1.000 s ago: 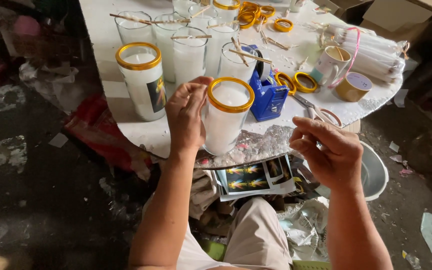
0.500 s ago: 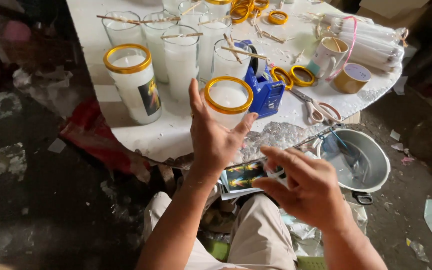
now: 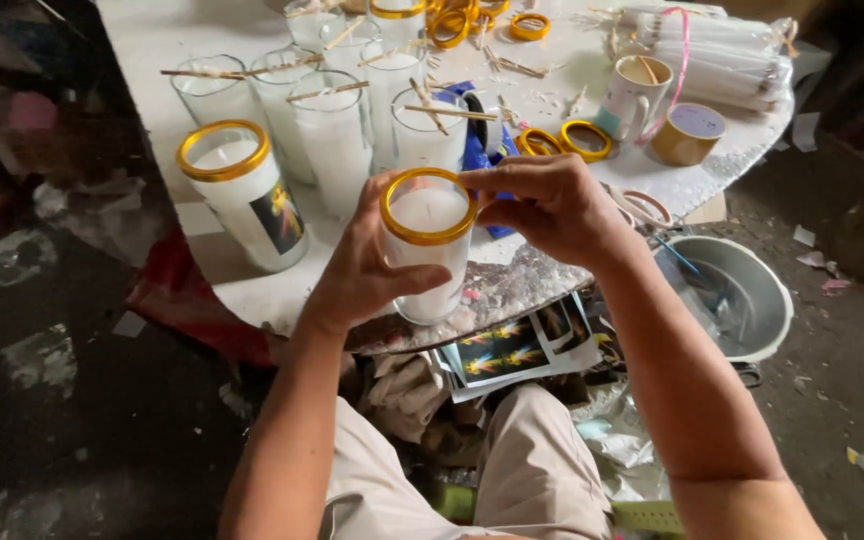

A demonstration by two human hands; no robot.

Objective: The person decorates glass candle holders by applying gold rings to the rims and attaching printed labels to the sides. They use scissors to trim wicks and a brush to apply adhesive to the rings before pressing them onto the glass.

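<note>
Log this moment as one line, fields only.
left hand: grips glass candle | right hand: fingertips at its gold rim | nearby: labelled candle on white table

The left hand [image 3: 367, 270] grips a gold-rimmed candle glass [image 3: 430, 245] at the bench [image 3: 252, 290] edge. The right hand [image 3: 552, 205] pinches its rim.

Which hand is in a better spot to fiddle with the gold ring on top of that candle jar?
Probably the right hand. Its fingertips are already at the gold ring on the rim of the candle jar. The left hand is wrapped around the jar's side in a steady grip, so it is busy holding.
</note>
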